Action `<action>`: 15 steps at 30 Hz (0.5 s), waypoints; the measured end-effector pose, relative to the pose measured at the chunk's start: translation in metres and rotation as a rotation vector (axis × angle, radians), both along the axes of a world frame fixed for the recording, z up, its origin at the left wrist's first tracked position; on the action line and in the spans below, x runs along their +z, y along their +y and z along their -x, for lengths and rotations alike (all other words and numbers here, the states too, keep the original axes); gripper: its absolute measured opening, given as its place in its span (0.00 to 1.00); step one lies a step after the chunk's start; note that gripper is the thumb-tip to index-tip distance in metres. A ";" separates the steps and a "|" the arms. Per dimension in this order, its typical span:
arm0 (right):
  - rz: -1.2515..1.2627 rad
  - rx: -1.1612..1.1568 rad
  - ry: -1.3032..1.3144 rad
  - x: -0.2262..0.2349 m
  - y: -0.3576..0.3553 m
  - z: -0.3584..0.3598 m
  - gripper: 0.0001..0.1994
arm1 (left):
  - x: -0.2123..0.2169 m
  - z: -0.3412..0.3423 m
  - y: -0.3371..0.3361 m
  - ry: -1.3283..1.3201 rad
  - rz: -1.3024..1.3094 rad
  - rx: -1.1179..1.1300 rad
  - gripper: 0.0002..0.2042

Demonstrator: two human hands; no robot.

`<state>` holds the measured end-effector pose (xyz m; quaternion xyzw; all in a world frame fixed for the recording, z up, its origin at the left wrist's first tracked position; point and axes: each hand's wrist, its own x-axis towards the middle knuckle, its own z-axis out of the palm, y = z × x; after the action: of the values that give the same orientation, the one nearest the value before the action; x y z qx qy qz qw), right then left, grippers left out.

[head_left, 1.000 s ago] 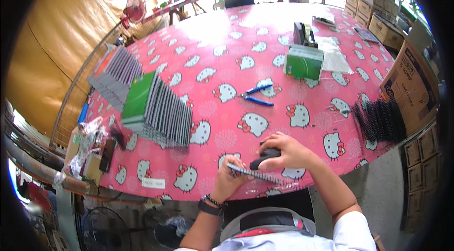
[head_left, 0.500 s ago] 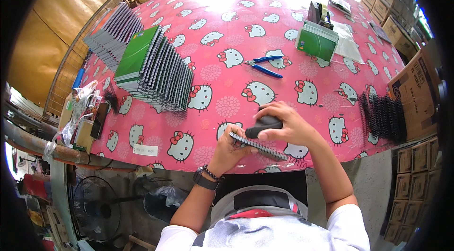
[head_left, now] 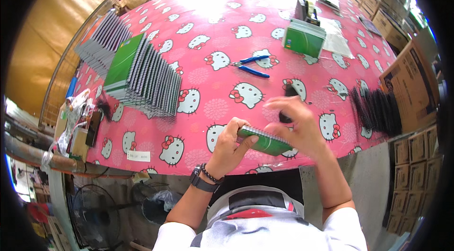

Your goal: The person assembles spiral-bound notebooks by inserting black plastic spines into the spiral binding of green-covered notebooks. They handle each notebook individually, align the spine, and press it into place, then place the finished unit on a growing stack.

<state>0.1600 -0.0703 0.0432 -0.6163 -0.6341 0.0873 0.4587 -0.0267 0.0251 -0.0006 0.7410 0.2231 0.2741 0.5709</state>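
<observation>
My left hand (head_left: 231,143) grips a small green notebook (head_left: 265,140) with a wire spiral along its upper edge, held just above the near edge of the table (head_left: 208,57). My right hand (head_left: 297,123) lies over the notebook's right end, its fingers blurred and curled at the spiral. A small black object (head_left: 286,117) shows between the right fingers; what it is I cannot tell. A dark watch and a bead bracelet sit on my left wrist.
The pink cartoon-cat tablecloth carries a fanned stack of green notebooks (head_left: 142,77) at the left, a grey stack (head_left: 101,43) behind it, blue-handled pliers (head_left: 251,65), a green notebook pile (head_left: 303,39), and a heap of black spiral coils (head_left: 376,109). Cardboard boxes (head_left: 409,85) stand at the right.
The view has dropped closer to the table. My right hand has lifted off the notebook's top and its fingers now move at the spiral edge. My left hand keeps its hold.
</observation>
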 end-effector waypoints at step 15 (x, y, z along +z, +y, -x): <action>0.028 0.194 0.205 0.016 -0.006 0.023 0.13 | 0.013 -0.001 -0.006 -0.321 0.057 -0.059 0.11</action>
<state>0.1369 -0.0765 0.0593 -0.5462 -0.6394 0.2027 0.5018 -0.0255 0.0194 0.0124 0.6774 0.1150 0.3656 0.6279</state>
